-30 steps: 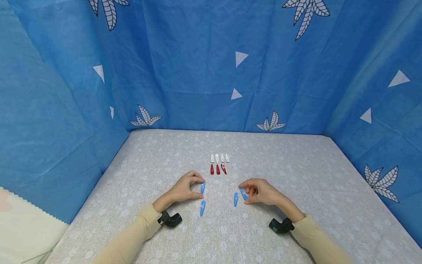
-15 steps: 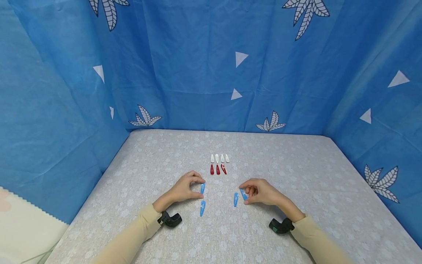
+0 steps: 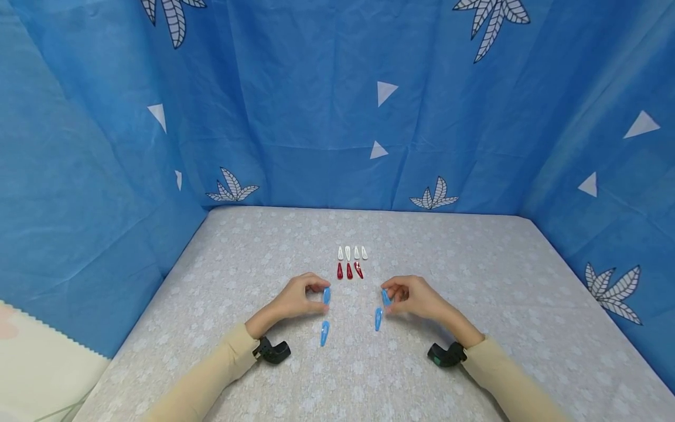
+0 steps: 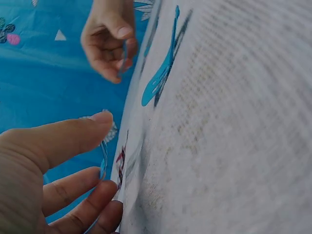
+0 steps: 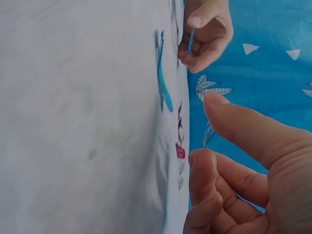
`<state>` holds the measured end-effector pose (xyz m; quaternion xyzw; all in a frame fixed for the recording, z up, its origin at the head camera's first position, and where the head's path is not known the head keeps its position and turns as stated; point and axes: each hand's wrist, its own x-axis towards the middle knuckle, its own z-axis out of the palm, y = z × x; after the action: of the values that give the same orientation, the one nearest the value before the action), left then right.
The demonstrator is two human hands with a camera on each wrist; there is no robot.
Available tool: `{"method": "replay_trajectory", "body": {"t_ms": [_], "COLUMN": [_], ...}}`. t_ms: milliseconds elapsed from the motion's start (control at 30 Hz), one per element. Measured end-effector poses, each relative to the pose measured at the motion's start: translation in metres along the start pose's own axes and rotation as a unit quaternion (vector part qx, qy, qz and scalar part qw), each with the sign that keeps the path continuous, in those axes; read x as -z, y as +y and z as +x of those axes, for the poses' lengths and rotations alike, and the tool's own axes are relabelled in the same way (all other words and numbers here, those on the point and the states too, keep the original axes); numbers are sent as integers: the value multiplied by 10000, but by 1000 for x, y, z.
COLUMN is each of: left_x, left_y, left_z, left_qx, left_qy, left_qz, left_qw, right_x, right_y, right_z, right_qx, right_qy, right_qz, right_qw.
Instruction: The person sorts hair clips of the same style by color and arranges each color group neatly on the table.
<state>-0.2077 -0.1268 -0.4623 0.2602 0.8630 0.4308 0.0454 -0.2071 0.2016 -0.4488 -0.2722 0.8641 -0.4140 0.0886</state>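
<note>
My left hand [image 3: 295, 298] pinches a light blue snap hair clip [image 3: 327, 295] by its two ends, between thumb and fingers; the left wrist view shows this clip [image 4: 104, 158] edge-on. Across from it, my right hand [image 3: 420, 299] grips another blue hair clip [image 3: 386, 297] in the same way, lifted off the cloth in the right wrist view. Two more blue hair clips lie on the table: one [image 3: 324, 333] just nearer than my left hand, the other [image 3: 378, 319] just left of my right thumb.
Three red hair clips [image 3: 349, 271] lie in a row beyond my hands, the rightmost tilted. Behind them runs a row of several white hair clips [image 3: 348, 253]. A pale floral cloth covers the table [image 3: 443, 252], and blue curtains [image 3: 316, 117] stand around it.
My right hand has moved away from me and slightly left, carrying its blue clip up from the table. The left hand has closed on its blue clip and shifted it slightly right.
</note>
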Motion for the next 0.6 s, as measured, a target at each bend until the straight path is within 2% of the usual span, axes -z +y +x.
{"method": "replay_trajectory", "body": {"t_ms": [300,600], "left_x": [-6,-19], "left_y": [11,14], "left_z": [14,22], "left_qx": [148,38], "left_qy": [82,240], "left_qz": [113,-39], "left_qw": [9998,9997], "right_x": [-12,-33], "right_y": [-20,-24], "right_z": [28,54], "right_qx": [116,91], "right_qy": [136,136], "right_qz": [-142,-203], "right_qw": [9997,9997]}}
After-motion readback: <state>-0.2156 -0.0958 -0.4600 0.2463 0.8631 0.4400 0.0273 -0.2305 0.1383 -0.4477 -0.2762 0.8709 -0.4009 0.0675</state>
